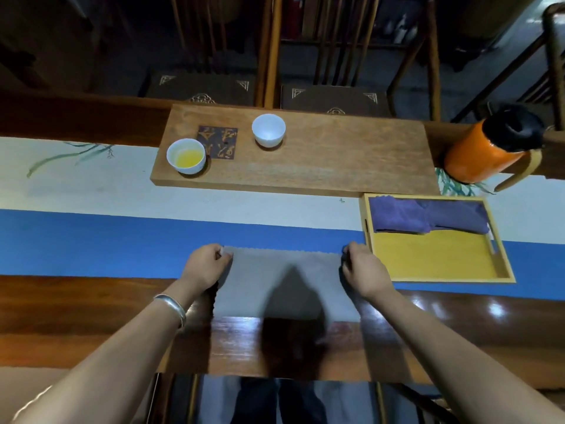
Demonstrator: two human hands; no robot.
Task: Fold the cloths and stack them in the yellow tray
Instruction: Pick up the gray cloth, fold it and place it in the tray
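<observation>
A grey cloth (260, 276) lies spread flat at the table's near edge, partly on the blue runner. My left hand (204, 267) pinches its far left corner. My right hand (363, 270) pinches its far right corner. The yellow tray (434, 258) stands just right of my right hand. A folded purple cloth (428, 217) lies along the tray's far side; the tray's near half is bare.
A wooden board (321, 166) lies behind the cloth with an empty white cup (268, 130), a cup of yellow liquid (186, 156) and a dark patterned coaster (217, 141). An orange flask (486, 148) stands at the far right. Chairs stand beyond the table.
</observation>
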